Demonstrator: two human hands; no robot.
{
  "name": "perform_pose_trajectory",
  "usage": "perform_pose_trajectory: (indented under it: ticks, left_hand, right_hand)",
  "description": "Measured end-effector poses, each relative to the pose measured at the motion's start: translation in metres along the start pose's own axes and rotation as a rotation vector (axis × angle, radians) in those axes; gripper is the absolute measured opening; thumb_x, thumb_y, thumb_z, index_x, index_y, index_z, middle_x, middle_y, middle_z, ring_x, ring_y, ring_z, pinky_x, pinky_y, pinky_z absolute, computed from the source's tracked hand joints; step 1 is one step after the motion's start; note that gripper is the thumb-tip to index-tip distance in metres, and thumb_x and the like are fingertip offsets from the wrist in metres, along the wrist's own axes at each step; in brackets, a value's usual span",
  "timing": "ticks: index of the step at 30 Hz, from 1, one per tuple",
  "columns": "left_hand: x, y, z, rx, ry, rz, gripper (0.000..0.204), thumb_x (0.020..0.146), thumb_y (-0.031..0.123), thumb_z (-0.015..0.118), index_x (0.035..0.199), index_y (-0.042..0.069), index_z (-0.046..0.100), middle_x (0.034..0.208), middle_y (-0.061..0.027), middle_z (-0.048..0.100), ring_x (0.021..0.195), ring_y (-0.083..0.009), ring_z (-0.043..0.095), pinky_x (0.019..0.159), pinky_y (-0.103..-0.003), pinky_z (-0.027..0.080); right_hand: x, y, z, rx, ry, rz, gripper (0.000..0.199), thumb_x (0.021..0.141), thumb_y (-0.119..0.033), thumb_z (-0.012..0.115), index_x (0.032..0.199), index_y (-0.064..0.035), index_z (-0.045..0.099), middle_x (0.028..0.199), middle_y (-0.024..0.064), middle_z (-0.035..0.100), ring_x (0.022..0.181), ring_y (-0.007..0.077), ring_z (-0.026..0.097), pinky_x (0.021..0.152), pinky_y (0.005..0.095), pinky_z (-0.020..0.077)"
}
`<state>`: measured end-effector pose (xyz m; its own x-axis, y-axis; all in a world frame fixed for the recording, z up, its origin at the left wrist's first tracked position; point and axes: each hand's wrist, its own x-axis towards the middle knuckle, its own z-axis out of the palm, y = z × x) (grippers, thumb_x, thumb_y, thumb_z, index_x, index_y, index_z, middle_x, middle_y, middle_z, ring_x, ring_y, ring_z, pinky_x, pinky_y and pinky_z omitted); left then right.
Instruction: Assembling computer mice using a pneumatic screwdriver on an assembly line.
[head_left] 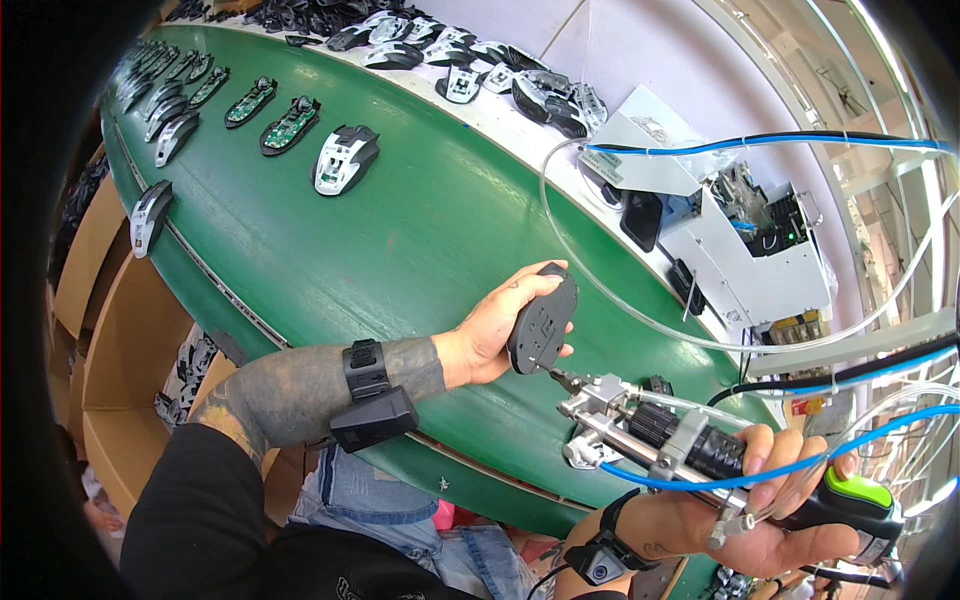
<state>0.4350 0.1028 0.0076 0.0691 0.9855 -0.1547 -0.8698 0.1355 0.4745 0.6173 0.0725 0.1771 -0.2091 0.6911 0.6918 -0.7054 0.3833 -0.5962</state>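
My left hand (pixel 497 325) holds a dark grey computer mouse body (pixel 541 320) upright over the green conveyor belt (pixel 400 240), its underside turned to the right. My right hand (pixel 760 520) grips a powered screwdriver (pixel 700 445) with a black and green handle, metal feed head and blue air hoses. The driver's tip touches the lower edge of the mouse body. A black band with a small box sits on my left forearm (pixel 375 395), and another is on my right wrist.
Several mouse shells and open mouse bases with green circuit boards (pixel 290 125) lie along the belt's far end. A pile of black and white shells (pixel 470 60) lines the white ledge. A white machine box (pixel 740 240) with wiring stands right. Cardboard boxes (pixel 110 330) sit lower left.
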Motion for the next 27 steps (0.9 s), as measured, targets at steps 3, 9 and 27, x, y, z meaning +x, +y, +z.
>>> perform_pose_trajectory:
  ticks: [3,9,27]
  left_hand:
    - [-0.002,-0.004,0.002,-0.031,-0.056,-0.020,0.045,0.090,0.028,0.051,0.132,0.016,0.039,0.109,-0.0075,0.048,0.089,-0.0209,0.056,0.076,-0.041,0.055]
    - [-0.004,-0.004,0.003,-0.015,-0.068,-0.037,0.043,0.090,0.029,0.052,0.130,0.017,0.041,0.112,-0.0081,0.048,0.091,-0.0213,0.055,0.077,-0.041,0.055]
    - [0.016,-0.006,-0.021,1.208,0.044,0.521,0.046,0.089,0.034,0.057,0.120,0.002,0.046,0.120,-0.0202,0.048,0.111,-0.0345,0.049,0.097,-0.045,0.039]
  right_hand:
    - [-0.001,0.007,0.001,-0.027,-0.008,-0.031,0.050,0.086,-0.047,0.059,0.107,-0.0081,0.037,0.065,0.0028,0.040,0.057,0.0141,0.044,0.065,0.0290,0.0367]
    - [-0.001,0.008,0.002,-0.018,-0.009,-0.018,0.048,0.087,-0.046,0.059,0.107,-0.0083,0.038,0.064,0.0025,0.042,0.056,0.0140,0.045,0.064,0.0283,0.0369]
    - [0.006,-0.006,-0.004,-0.153,0.014,-0.045,0.061,0.090,-0.058,0.042,0.112,-0.0010,0.050,0.070,0.0086,0.051,0.056,0.0190,0.047,0.058,0.0337,0.0443]
